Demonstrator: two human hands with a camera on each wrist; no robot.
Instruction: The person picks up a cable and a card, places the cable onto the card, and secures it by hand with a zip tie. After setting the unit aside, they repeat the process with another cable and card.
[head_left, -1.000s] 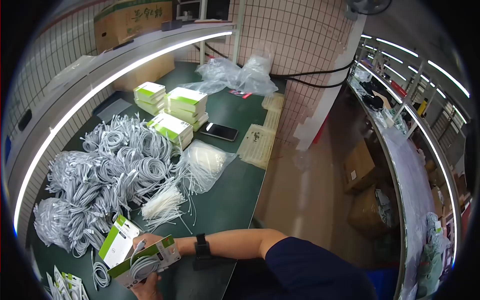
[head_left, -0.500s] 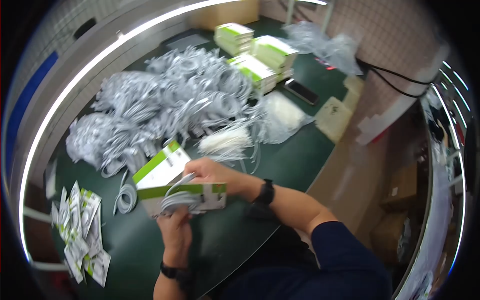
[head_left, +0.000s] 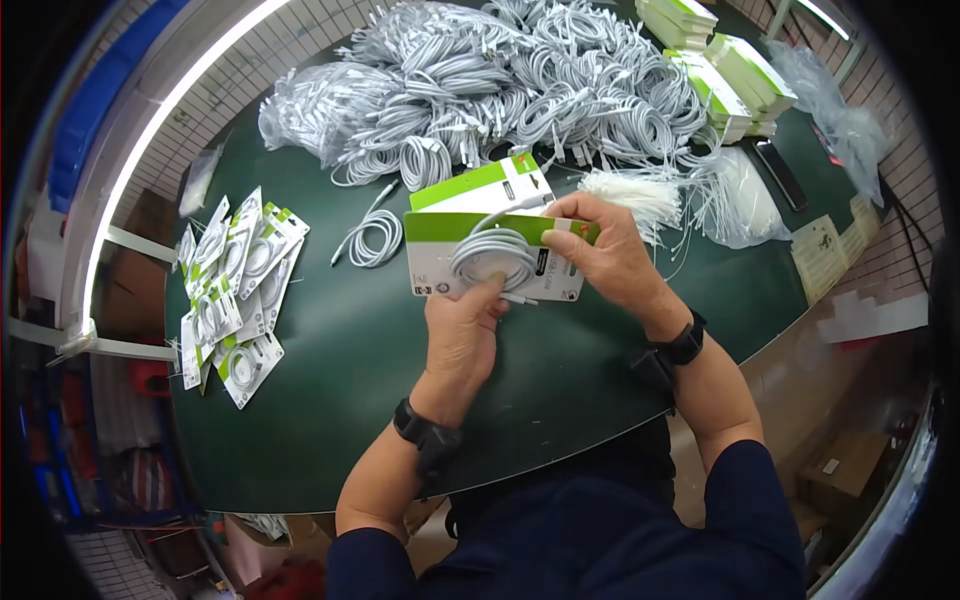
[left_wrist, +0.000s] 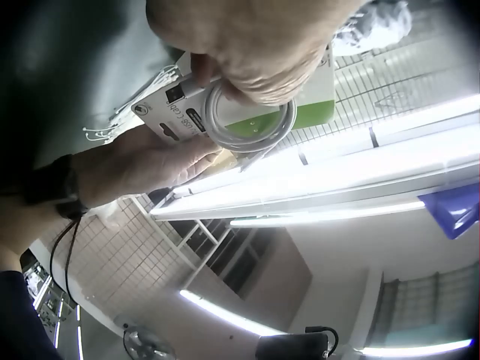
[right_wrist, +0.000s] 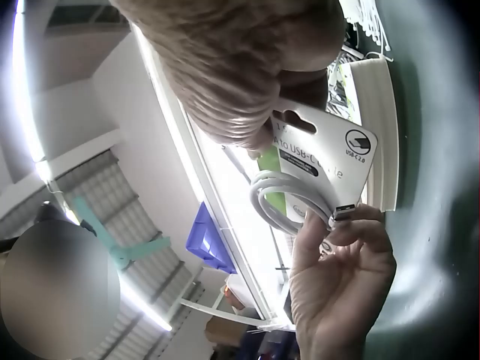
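A white and green cable card [head_left: 430, 262] is held up in front of the body, with a coiled grey USB cable [head_left: 493, 258] lying against its face. My left hand [head_left: 460, 335] grips it from below, thumb pressed on the coil and the other fingers mostly hidden. The right hand [head_left: 612, 255] pinches the upper right part of the card, close to one end of the cable. In the right wrist view, a metal plug [right_wrist: 343, 213] shows beside the left fingertips. Directly behind lies a thick stack of cards [head_left: 480, 188] on the green table.
A large heap of coiled grey cables [head_left: 480, 85] covers the back. White zip ties [head_left: 635, 198] spill beside a plastic bag, near a phone [head_left: 780, 173]. Stacked cards [head_left: 745, 80] stand back right. One loose cable [head_left: 372, 238] and a pile of carded cables [head_left: 235, 285] lie left.
The head view has swung left and down, bringing the pile of carded cables fully into sight. My right hand has shifted along the card to its upper right; the left keeps its grip.
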